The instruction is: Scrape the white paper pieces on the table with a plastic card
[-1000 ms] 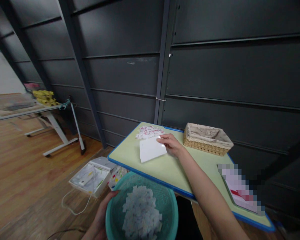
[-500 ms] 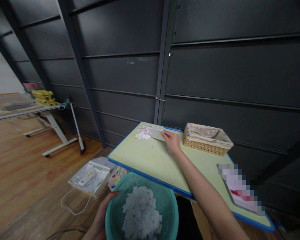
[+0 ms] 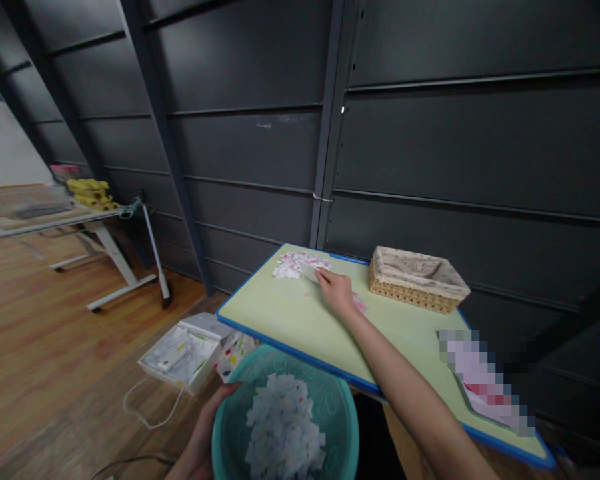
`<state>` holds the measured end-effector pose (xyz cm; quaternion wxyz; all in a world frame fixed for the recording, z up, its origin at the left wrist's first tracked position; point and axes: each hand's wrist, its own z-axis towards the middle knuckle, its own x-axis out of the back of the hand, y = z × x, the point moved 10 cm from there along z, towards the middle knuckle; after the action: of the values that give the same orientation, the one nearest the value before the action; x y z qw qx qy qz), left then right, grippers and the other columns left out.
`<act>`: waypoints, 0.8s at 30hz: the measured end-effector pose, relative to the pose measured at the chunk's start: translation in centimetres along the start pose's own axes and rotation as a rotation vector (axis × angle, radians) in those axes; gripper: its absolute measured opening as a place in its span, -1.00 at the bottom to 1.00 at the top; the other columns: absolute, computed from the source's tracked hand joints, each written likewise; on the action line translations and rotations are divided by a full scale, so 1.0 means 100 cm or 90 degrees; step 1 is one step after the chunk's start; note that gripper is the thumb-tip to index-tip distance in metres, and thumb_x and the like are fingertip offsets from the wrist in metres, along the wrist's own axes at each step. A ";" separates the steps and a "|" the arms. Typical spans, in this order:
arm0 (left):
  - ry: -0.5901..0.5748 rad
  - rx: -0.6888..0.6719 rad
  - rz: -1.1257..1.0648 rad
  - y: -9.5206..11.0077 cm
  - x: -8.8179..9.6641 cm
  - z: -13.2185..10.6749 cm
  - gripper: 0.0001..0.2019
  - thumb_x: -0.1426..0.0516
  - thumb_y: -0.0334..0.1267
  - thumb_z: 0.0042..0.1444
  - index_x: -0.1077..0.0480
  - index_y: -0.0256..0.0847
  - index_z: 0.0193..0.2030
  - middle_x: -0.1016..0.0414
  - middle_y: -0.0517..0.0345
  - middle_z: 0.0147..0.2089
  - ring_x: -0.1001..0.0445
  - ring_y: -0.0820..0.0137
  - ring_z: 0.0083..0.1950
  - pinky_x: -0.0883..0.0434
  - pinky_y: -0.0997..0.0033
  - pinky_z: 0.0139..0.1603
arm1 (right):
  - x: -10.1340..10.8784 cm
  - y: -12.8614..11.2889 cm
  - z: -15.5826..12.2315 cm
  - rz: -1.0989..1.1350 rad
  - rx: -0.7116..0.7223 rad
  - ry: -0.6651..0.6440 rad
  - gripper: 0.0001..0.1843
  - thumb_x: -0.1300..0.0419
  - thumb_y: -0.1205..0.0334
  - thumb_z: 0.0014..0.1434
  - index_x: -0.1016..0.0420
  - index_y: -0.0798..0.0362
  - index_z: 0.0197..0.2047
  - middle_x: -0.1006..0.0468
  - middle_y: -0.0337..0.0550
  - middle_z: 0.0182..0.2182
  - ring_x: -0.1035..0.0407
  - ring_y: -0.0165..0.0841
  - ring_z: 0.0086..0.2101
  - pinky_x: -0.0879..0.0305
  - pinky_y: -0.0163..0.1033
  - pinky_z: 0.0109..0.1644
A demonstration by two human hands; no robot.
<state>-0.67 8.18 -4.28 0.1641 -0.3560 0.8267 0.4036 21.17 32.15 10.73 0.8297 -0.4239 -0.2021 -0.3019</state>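
Observation:
My left hand [image 3: 207, 427] grips the rim of a teal plastic basket [image 3: 340, 413] held below the table's near edge; it is heaped with small white paper scraps [image 3: 285, 437]. My right hand [image 3: 336, 290] reaches across the light-green table [image 3: 280, 313] and pinches a white card [image 3: 307, 270], its edge set against a small pile of white and pink paper scraps [image 3: 293, 263] at the far left corner. A few pink scraps lie beside my wrist.
A wicker basket with cloth lining [image 3: 417, 277] stands at the table's far right. A blurred paper [image 3: 483, 380] lies near the right edge. On the wooden floor sit an open white box [image 3: 180, 353] and a cable. Another table [image 3: 55, 217] stands at left before the dark wall.
My right hand carried the white card from the middle of the table back to the scrap pile at the far corner and tipped it on edge. The teal basket stayed put.

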 end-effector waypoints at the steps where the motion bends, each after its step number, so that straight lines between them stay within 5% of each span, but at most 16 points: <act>1: 0.002 -0.001 -0.003 0.000 0.000 0.000 -0.89 -0.24 -0.34 -0.07 -0.48 -0.29 -0.55 -0.61 0.01 -0.58 -0.62 0.07 -0.26 -0.48 0.19 -0.16 | 0.002 0.001 0.000 0.000 -0.002 0.010 -0.67 -0.08 0.09 0.22 -0.59 -0.04 -0.06 -0.60 -0.08 -0.13 -0.50 -0.14 -0.13 -0.34 -0.14 0.00; 12: -0.004 0.020 -0.029 -0.003 -0.002 0.000 -0.93 -0.27 -0.36 -0.14 -0.49 -0.27 -0.57 -0.61 0.05 -0.58 -0.62 0.06 -0.27 -0.49 0.20 -0.20 | -0.008 -0.001 0.002 0.057 0.000 -0.049 -0.67 -0.08 0.07 0.22 -0.58 -0.06 -0.05 -0.57 -0.12 -0.07 -0.45 -0.13 -0.06 -0.30 -0.10 0.06; 19: 0.045 0.040 0.002 -0.004 0.001 -0.005 -0.92 -0.24 -0.33 -0.09 -0.46 -0.27 -0.52 -0.60 0.00 -0.58 -0.62 0.05 -0.29 -0.49 0.15 -0.23 | 0.014 -0.008 0.005 -0.011 0.000 0.007 -0.70 -0.10 0.11 0.20 -0.61 -0.05 -0.11 -0.60 -0.07 -0.13 -0.46 -0.11 -0.07 -0.31 -0.12 0.02; 24: 0.041 0.067 -0.021 -0.010 0.003 -0.003 -0.68 -0.23 -0.32 -0.08 -0.49 -0.40 -0.14 -0.65 -0.06 -0.47 -0.62 0.01 -0.29 -0.48 0.06 -0.17 | 0.017 -0.004 0.007 0.012 -0.006 0.009 -0.67 -0.08 0.09 0.21 -0.60 -0.04 -0.08 -0.58 -0.05 -0.09 -0.45 -0.08 -0.05 -0.28 -0.04 0.07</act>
<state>-0.17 7.41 -4.77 0.1622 -0.3735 0.8456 0.3453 22.08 32.02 12.36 0.8320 -0.4274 -0.1911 -0.2975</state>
